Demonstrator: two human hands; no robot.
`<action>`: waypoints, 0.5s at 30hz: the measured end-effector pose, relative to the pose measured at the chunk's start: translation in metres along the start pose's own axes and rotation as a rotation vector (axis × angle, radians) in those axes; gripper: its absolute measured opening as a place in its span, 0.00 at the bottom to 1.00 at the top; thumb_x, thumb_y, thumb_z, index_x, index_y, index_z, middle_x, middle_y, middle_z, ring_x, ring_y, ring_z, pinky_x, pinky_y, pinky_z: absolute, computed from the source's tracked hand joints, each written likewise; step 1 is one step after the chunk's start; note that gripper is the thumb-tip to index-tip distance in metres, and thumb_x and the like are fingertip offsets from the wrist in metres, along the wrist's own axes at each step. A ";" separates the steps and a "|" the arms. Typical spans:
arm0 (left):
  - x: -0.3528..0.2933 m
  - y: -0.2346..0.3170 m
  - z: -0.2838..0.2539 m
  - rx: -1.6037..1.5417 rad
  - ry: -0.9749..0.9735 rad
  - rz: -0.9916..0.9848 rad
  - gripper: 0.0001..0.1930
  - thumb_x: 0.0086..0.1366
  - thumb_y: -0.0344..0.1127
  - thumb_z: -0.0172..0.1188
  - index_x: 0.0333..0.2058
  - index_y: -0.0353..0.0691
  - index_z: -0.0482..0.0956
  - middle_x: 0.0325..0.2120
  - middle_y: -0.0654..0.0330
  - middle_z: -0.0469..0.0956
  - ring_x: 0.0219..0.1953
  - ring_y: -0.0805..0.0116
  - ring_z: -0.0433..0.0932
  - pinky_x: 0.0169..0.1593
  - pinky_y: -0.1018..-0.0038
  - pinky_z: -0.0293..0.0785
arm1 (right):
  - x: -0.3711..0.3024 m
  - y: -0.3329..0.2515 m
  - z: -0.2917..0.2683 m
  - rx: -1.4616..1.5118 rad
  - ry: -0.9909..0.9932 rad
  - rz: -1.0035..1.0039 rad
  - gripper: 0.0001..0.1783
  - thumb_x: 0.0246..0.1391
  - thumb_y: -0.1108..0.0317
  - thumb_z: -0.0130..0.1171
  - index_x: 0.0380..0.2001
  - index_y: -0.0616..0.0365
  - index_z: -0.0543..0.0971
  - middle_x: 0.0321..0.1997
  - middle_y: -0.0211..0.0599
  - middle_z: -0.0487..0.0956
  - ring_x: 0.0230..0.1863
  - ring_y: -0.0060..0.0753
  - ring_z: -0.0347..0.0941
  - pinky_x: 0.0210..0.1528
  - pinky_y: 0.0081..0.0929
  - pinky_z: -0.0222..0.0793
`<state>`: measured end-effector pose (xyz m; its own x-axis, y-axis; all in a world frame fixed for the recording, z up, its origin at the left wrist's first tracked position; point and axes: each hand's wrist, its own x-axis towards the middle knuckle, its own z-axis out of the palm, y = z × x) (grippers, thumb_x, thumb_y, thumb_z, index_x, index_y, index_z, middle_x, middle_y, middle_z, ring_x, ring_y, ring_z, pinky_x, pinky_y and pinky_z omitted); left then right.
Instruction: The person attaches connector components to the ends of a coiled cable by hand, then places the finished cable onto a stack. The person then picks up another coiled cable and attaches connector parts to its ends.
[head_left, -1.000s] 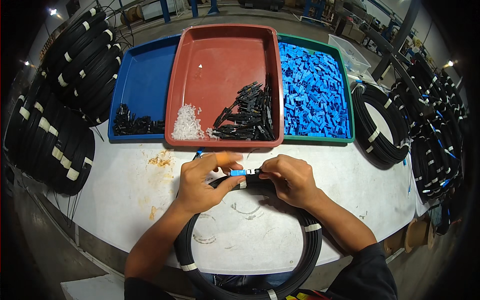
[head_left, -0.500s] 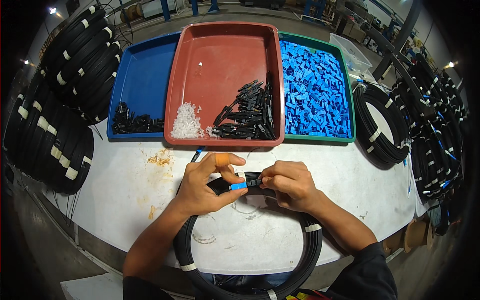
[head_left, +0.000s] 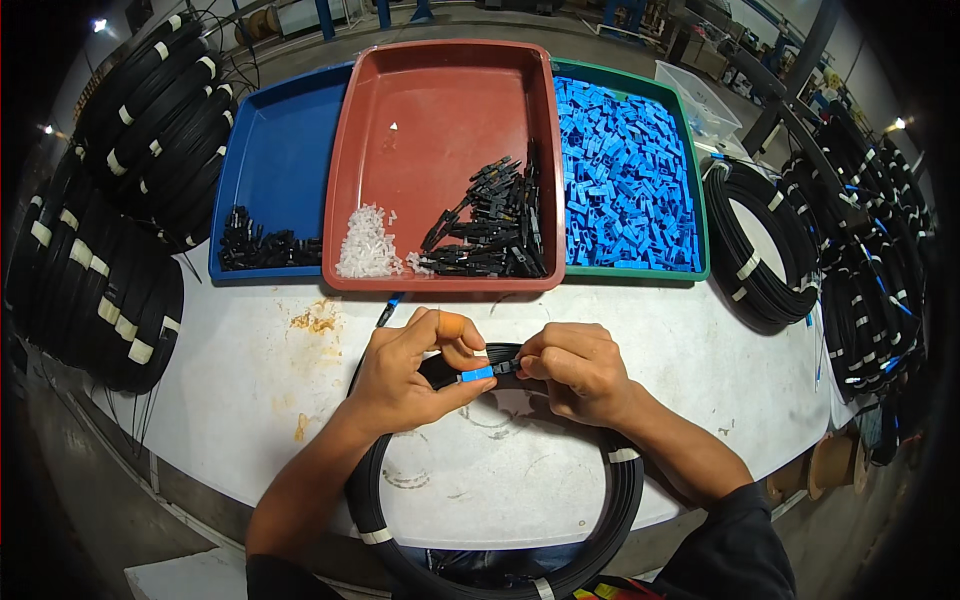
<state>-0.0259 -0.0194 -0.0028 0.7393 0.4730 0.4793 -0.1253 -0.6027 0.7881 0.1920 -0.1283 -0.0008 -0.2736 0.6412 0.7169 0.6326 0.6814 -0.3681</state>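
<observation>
Between thumb and fingers, my left hand (head_left: 403,372) pinches a small blue connector housing (head_left: 478,374); an orange wrap circles one finger. Opposite it, my right hand (head_left: 577,372) grips a black connector body (head_left: 507,367) by its outer end. The black piece lines up with the blue housing's right end; whether the two are joined is too small to tell. Under both hands lies a coil of black cable (head_left: 625,490), bound with white tape and overhanging the table's near edge. Beyond my left hand, another blue-tipped cable end (head_left: 391,305) rests on the table.
A red tray (head_left: 440,282) with white sleeves and black connector parts overlaps a blue tray (head_left: 265,272) of black pieces and a green tray (head_left: 705,230) full of blue housings. Cable coils (head_left: 765,250) lie at right; taped coils (head_left: 95,290) are stacked at left.
My left hand's raised index finger has curled down toward the blue housing. The right hand has hardly moved, and the view has shifted slightly.
</observation>
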 end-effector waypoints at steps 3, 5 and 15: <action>0.004 0.004 0.000 0.105 -0.037 0.043 0.20 0.51 0.26 0.78 0.39 0.34 0.77 0.32 0.59 0.84 0.32 0.73 0.86 0.40 0.78 0.80 | -0.001 0.000 0.000 0.021 -0.042 0.014 0.15 0.30 0.86 0.60 0.28 0.62 0.76 0.28 0.40 0.81 0.23 0.38 0.77 0.22 0.32 0.71; 0.002 0.005 0.002 0.104 -0.024 0.039 0.20 0.51 0.25 0.78 0.39 0.35 0.76 0.31 0.59 0.84 0.32 0.74 0.85 0.40 0.78 0.80 | -0.003 0.002 0.003 0.021 -0.038 0.018 0.16 0.30 0.86 0.61 0.28 0.62 0.76 0.28 0.41 0.81 0.24 0.39 0.77 0.22 0.33 0.71; -0.002 -0.008 0.005 -0.056 0.113 0.047 0.22 0.49 0.26 0.79 0.37 0.37 0.73 0.28 0.60 0.83 0.31 0.74 0.84 0.39 0.78 0.80 | -0.003 0.001 0.005 0.000 0.006 0.084 0.18 0.31 0.85 0.62 0.31 0.58 0.75 0.31 0.34 0.79 0.29 0.41 0.79 0.28 0.35 0.75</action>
<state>-0.0230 -0.0188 -0.0118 0.6531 0.5159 0.5543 -0.1976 -0.5905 0.7824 0.1903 -0.1278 -0.0064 -0.2148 0.6940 0.6872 0.6535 0.6250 -0.4270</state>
